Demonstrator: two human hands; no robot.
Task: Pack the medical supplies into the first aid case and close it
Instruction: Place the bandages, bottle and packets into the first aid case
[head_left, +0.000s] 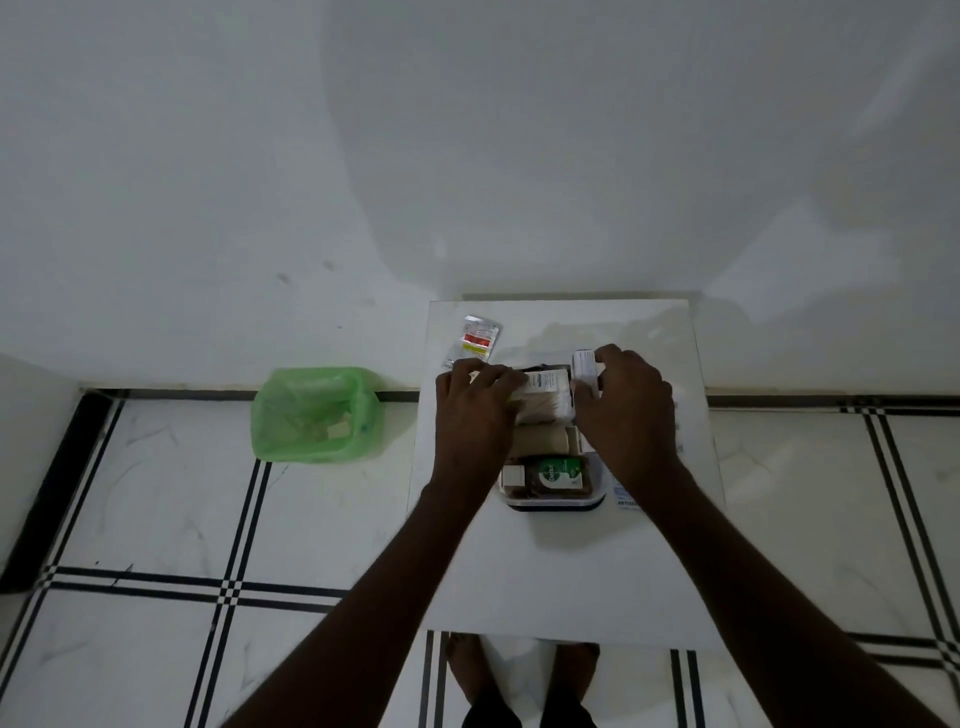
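On the white table (566, 571) the open first aid case (556, 501) is seen packed with a Dettol bottle (556, 475) at its near end and a bandage roll (540, 439) behind it. A white box (543, 387) is pressed down by the left hand (475, 402), fingers flat. A small carton (584, 364) is pinched upright by the right hand (623, 400); a sachet (478, 338) is left lying apart at the table's far corner.
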